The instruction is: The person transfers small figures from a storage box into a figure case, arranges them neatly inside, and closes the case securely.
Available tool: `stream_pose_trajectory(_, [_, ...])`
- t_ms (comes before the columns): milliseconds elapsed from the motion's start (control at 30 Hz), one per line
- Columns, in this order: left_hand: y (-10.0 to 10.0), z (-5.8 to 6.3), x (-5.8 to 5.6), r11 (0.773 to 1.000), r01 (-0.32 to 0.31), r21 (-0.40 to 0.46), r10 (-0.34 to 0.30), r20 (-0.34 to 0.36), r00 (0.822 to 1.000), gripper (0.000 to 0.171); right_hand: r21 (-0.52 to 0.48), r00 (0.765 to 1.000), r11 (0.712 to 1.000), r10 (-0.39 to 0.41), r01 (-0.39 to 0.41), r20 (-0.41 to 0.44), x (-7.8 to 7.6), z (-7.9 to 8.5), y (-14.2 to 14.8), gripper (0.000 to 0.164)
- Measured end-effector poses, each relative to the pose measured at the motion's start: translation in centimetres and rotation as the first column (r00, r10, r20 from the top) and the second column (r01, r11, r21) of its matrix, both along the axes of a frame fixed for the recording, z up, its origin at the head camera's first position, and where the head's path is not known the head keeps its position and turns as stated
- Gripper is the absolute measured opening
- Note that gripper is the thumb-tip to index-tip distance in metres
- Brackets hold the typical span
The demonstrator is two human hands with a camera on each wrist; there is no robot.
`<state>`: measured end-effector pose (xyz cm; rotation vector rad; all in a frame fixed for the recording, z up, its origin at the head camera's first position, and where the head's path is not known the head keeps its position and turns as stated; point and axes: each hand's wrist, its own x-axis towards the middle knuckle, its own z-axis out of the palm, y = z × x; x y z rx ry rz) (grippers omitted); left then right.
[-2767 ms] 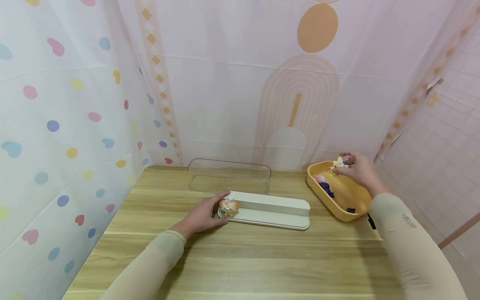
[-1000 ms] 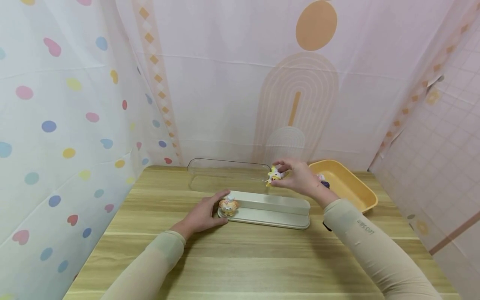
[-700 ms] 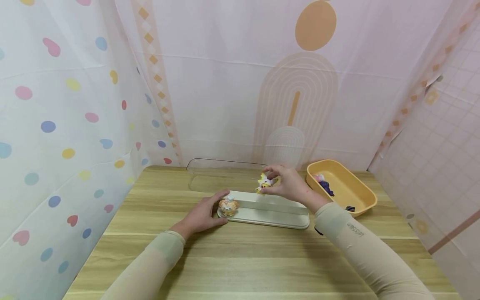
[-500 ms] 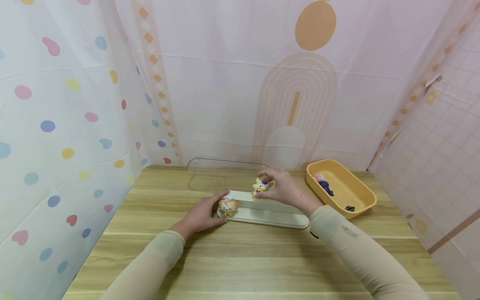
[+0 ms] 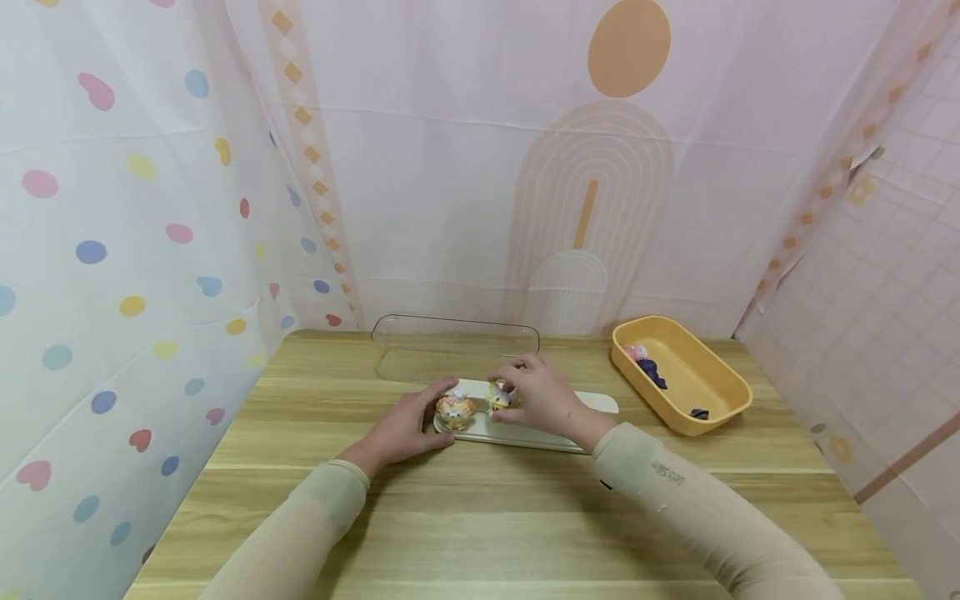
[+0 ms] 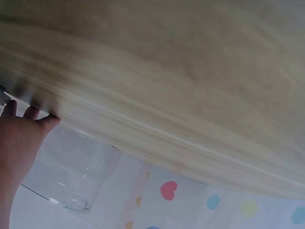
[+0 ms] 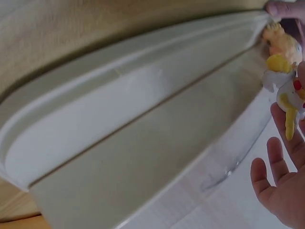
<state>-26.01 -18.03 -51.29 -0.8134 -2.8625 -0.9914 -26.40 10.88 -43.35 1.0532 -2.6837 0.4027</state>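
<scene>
A long cream display base with a raised back step lies on the table. At its left end stands an orange figurine with a white top. My left hand spans that end, thumb at the front edge and fingers at the back, holding the base. Just right of the orange figurine, my right hand pinches a small white and yellow figurine between thumb and fingers, low over the base. In the right wrist view the white and yellow figurine shows a yellow tail and red spots, partly covered by fingers.
Behind the base stands a clear plastic cover. At the right a yellow bin holds a pink and white figurine, a dark purple one and a small dark piece. Curtains hang around the wooden table.
My right hand has carried the white and yellow figurine from the yellow bin leftward and down to the base, beside the orange figurine. My left hand has stayed at the base's left end.
</scene>
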Motion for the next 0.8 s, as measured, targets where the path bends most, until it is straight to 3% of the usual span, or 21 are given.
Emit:
stream_pose_trajectory(367, [0.0,0.0,0.1,1.000,-0.017,-0.016,0.017,-0.005,1.000,0.095,0.117,0.990,0.993,0.021,-0.005,-0.138,0.4,-1.6,-1.2,0.054])
stream_pose_trajectory(567, [0.1,0.1,0.1,1.000,-0.020,-0.015,0.020,-0.001,1.000,0.095,0.121,0.969,0.991,0.077,-0.049,-0.236,0.4,-2.4,-1.0,0.049])
stream_pose_trajectory(800, [0.1,0.2,0.2,0.999,-0.025,-0.021,0.025,0.001,1.000,0.096,0.114,0.956,0.992,0.082,-0.052,-0.282,0.3,-2.9,-0.8,0.064])
